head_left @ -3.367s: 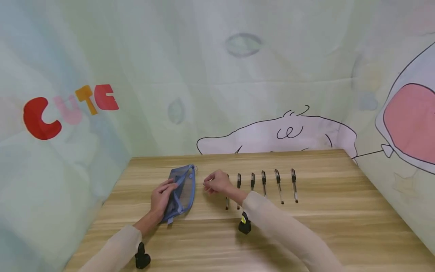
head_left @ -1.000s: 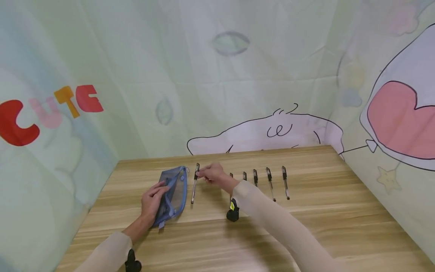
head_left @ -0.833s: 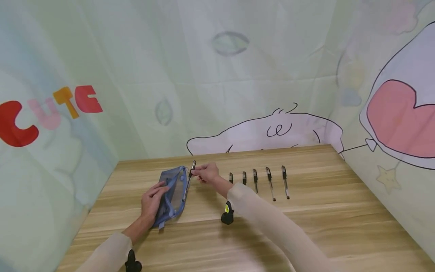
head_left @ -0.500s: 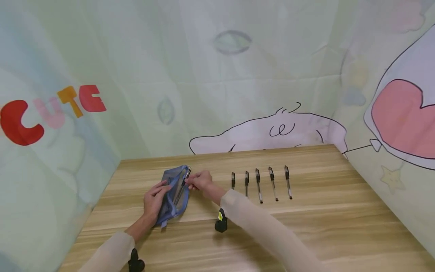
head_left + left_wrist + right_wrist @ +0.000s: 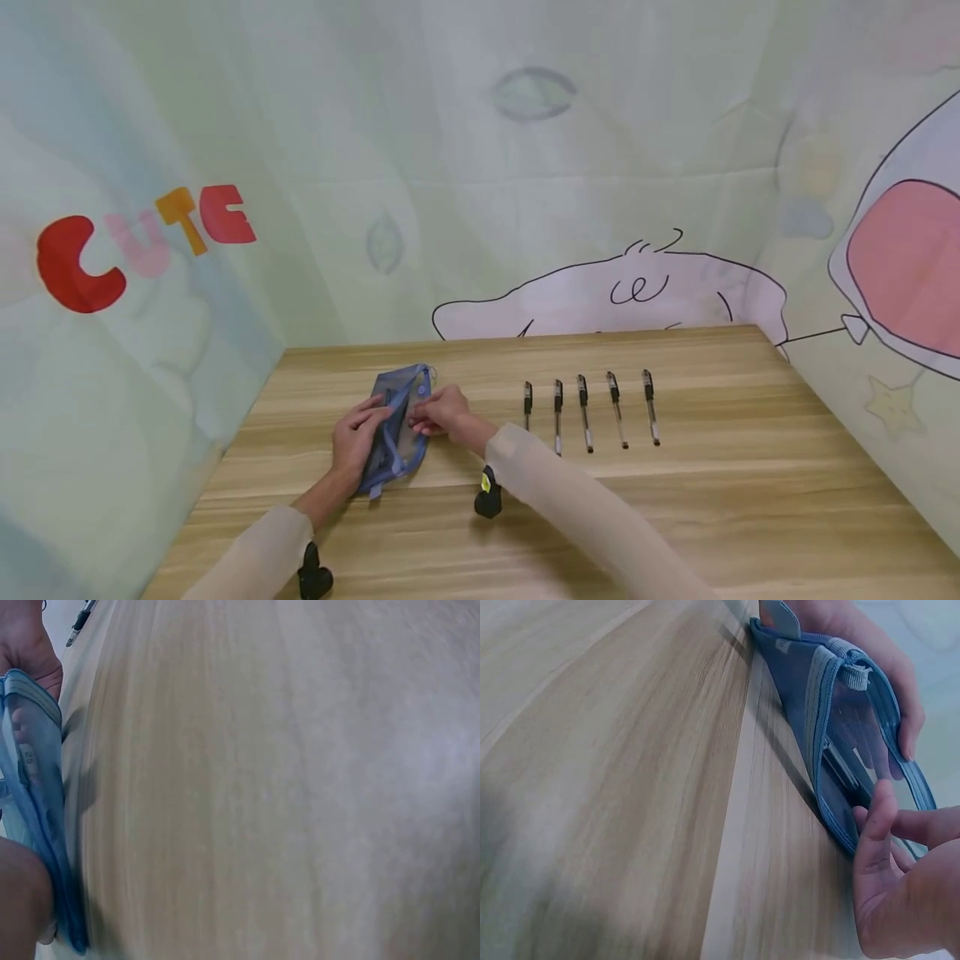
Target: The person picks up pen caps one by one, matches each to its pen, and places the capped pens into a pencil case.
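A blue mesh zip pouch (image 5: 422, 442) lies on the left part of the table, its mouth facing right. My left hand (image 5: 354, 437) grips its left side, fingers over the upper rim; the right wrist view shows this hand (image 5: 877, 652) behind the pouch. Inside the mouth is a dark pen (image 5: 841, 765), slanting along the mesh. My right hand (image 5: 441, 412) reaches into the opening, thumb and fingers pinched at the pen's near end. In the right wrist view the right thumb and fingers (image 5: 881, 814) overlap the pouch's lower rim. Fingers show faintly through the mesh in the left wrist view.
Several black-capped clear pens, among them the nearest pen (image 5: 528, 400) and the farthest pen (image 5: 649, 408), lie in a row to the right on the wooden table (image 5: 720, 500). A printed curtain (image 5: 360, 167) stands behind the table. Black wrist-worn devices (image 5: 488, 493) sit at both cuffs.
My right hand picked the leftmost pen off the table, carried it left and put it into the pouch mouth. The row of pens is shorter by one. My left hand stays on the pouch.
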Demonstrator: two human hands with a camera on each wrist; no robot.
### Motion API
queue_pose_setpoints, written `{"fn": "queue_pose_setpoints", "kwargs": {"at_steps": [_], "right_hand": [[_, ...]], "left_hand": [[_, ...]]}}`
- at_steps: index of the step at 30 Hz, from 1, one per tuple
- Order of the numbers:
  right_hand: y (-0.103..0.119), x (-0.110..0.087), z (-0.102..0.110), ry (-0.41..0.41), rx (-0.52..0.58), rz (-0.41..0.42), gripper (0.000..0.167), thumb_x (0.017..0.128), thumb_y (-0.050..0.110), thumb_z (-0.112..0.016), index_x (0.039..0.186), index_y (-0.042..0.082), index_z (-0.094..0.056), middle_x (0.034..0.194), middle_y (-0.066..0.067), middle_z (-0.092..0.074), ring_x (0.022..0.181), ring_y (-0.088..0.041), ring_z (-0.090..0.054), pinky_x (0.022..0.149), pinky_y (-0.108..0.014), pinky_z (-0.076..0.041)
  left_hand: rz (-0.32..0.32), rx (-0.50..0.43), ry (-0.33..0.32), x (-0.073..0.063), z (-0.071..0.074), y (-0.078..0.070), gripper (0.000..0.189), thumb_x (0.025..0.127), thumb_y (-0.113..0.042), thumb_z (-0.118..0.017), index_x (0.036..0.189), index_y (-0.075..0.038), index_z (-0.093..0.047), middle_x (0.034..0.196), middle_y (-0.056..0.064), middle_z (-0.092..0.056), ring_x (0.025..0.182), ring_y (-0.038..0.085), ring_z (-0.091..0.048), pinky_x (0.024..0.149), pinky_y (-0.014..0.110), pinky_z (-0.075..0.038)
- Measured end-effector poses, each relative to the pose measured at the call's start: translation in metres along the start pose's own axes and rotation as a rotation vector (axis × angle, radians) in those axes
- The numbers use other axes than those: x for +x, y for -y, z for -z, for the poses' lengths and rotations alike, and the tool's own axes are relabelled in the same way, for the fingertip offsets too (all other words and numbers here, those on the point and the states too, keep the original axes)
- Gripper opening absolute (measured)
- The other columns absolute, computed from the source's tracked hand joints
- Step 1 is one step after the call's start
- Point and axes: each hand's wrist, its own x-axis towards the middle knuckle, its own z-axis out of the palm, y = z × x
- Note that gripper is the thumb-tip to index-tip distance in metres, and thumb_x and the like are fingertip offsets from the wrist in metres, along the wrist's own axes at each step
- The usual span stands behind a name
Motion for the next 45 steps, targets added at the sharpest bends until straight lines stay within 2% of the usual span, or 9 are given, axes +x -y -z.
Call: {"fn": "queue_pose_setpoints", "kwargs": {"at_steps": [6, 11, 17, 22, 26, 31, 38, 45], "right_hand": [[0.001, -0.005, 0.008, 0.056, -0.024, 0.004, 0.016, 0.092, -0.001, -0.070, 0.106, -0.008, -0.073, 0.090, -0.022, -0.078, 0.046, -0.005, -0.060, 0.042, -0.014, -0.049], [0.008, -0.008, 0.029, 0.081, -0.043, 0.014, 0.021, 0.093, -0.001, -0.067, 0.112, -0.011, -0.070, 0.092, -0.022, -0.078, 0.048, -0.005, -0.059, 0.045, -0.014, -0.049], [0.021, -0.017, 0.078, 0.067, -0.123, 0.008, 0.024, 0.098, 0.004, -0.063, 0.117, -0.010, -0.067, 0.101, -0.022, -0.077, 0.054, -0.006, -0.062, 0.051, -0.016, -0.051], [0.026, -0.026, 0.124, 0.013, -0.146, 0.010, 0.028, 0.100, 0.005, -0.061, 0.122, -0.012, -0.065, 0.095, -0.019, -0.078, 0.055, -0.006, -0.061, 0.052, -0.016, -0.052], [0.024, -0.034, 0.149, 0.001, -0.170, 0.009, 0.030, 0.101, 0.006, -0.060, 0.124, -0.013, -0.064, 0.091, -0.017, -0.078, 0.055, -0.006, -0.061, 0.052, -0.016, -0.050], [0.027, -0.041, 0.167, -0.024, -0.222, 0.006, 0.032, 0.102, 0.008, -0.060, 0.127, -0.011, -0.064, 0.095, -0.018, -0.078, 0.057, -0.006, -0.061, 0.053, -0.017, -0.050], [0.029, -0.046, 0.186, -0.044, -0.208, -0.005, 0.032, 0.101, 0.004, -0.059, 0.127, -0.014, -0.061, 0.084, -0.010, -0.075, 0.055, -0.005, -0.062, 0.049, -0.014, -0.050], [0.023, -0.045, 0.194, -0.051, -0.228, -0.019, 0.030, 0.100, 0.004, -0.060, 0.126, -0.013, -0.062, 0.090, -0.016, -0.077, 0.055, -0.007, -0.062, 0.050, -0.015, -0.052]], "left_hand": [[0.002, 0.002, 0.002, 0.000, 0.001, 0.002, 0.029, 0.092, -0.015, -0.072, 0.108, 0.009, -0.074, 0.139, 0.015, -0.065, 0.140, 0.027, -0.053, 0.095, 0.005, -0.037], [0.016, 0.015, -0.005, 0.001, 0.003, 0.004, 0.027, 0.091, -0.016, -0.073, 0.107, 0.007, -0.076, 0.139, 0.012, -0.066, 0.139, 0.023, -0.054, 0.092, 0.001, -0.037], [0.018, 0.013, 0.010, 0.002, -0.001, 0.002, 0.030, 0.092, -0.017, -0.073, 0.110, 0.007, -0.075, 0.141, 0.011, -0.065, 0.141, 0.025, -0.053, 0.097, 0.007, -0.038], [0.013, -0.009, 0.043, 0.004, -0.008, -0.003, 0.033, 0.092, -0.020, -0.074, 0.113, 0.006, -0.074, 0.142, 0.011, -0.064, 0.143, 0.026, -0.051, 0.107, 0.017, -0.039], [0.020, -0.008, 0.031, 0.001, -0.007, -0.002, 0.031, 0.092, -0.018, -0.074, 0.112, 0.006, -0.074, 0.141, 0.011, -0.065, 0.142, 0.026, -0.051, 0.103, 0.014, -0.039], [0.028, 0.016, 0.012, 0.000, 0.001, 0.001, 0.030, 0.092, -0.018, -0.074, 0.110, 0.006, -0.074, 0.141, 0.011, -0.065, 0.141, 0.024, -0.053, 0.096, 0.007, -0.038], [0.033, 0.029, 0.003, 0.002, 0.002, 0.004, 0.030, 0.092, -0.019, -0.074, 0.110, 0.005, -0.075, 0.140, 0.011, -0.065, 0.139, 0.019, -0.053, 0.093, 0.002, -0.037], [0.025, 0.039, 0.013, 0.002, 0.000, 0.004, 0.031, 0.092, -0.020, -0.074, 0.110, 0.005, -0.075, 0.140, 0.012, -0.065, 0.139, 0.019, -0.053, 0.091, -0.001, -0.037]]}}
